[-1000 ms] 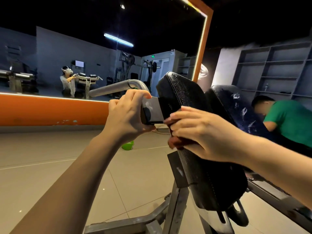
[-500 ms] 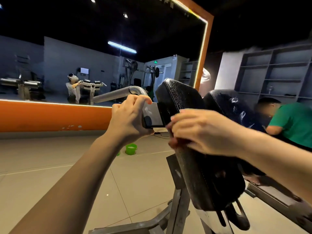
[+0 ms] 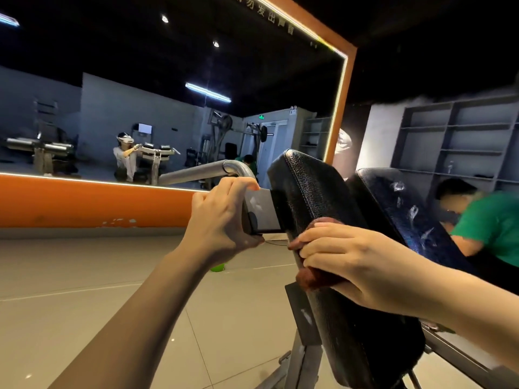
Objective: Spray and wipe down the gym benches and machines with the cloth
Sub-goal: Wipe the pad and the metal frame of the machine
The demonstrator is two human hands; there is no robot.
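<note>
Mirror (image 3: 168,94) with an orange frame fills the left wall, above grey floor tiles (image 3: 70,290). Left hand (image 3: 222,220) grips the grey metal bracket (image 3: 259,211) at the side of the machine, fingers (image 3: 238,184) curled over its top edge, thumb under its lower edge; a curved steel tube (image 3: 202,171) runs just behind. Black cracked pad (image 3: 311,197) stands tilted right of the bracket. Right hand (image 3: 354,259) presses a reddish-brown cloth (image 3: 311,276) against the pad's near edge, fingers close together and bent over it; the cloth shows above the fingertips and below the palm, the rest hidden beneath. Second black pad (image 3: 407,217) sits behind. Person in a green shirt (image 3: 491,226) leans in at far right, before grey shelves (image 3: 463,141).
</note>
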